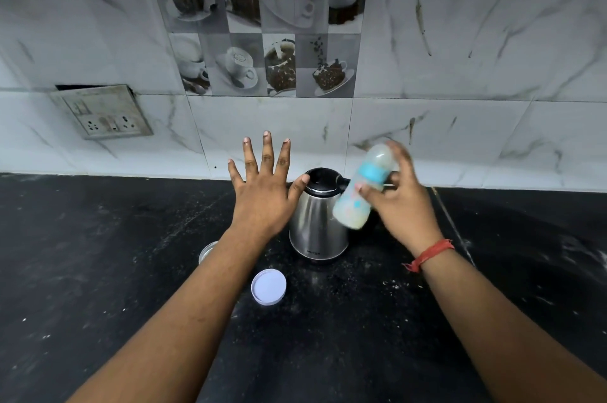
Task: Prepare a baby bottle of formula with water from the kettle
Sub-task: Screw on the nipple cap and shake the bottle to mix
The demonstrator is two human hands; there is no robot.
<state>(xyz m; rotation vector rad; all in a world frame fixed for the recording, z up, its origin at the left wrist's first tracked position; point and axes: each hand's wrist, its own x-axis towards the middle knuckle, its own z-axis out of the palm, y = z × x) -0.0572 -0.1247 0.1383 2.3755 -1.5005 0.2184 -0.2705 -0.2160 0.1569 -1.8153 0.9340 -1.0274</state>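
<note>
Baby bottle (363, 187) is held tilted in the air by the right hand (399, 197), above and just right of the kettle (318, 217). The grip is wrapped around the mid-body near the blue band, thumb in front. The outline is motion-blurred, so shaking is likely. Pale milky liquid is seen inside, with the cap end pointing up and away.

Judged light, stiff plastic, smooth and possibly slippery if wet; best held at the mid-body, as now.

The steel kettle stands upright on the black tabletop (98, 271), lid shut; contents can't be seen. Left hand (264, 187) is spread flat, holding nothing, hovering beside the kettle lid. A white lid (268, 286) lies loose in front. A round container rim (207, 251) is mostly hidden by the left forearm; contents can't be told.
</note>
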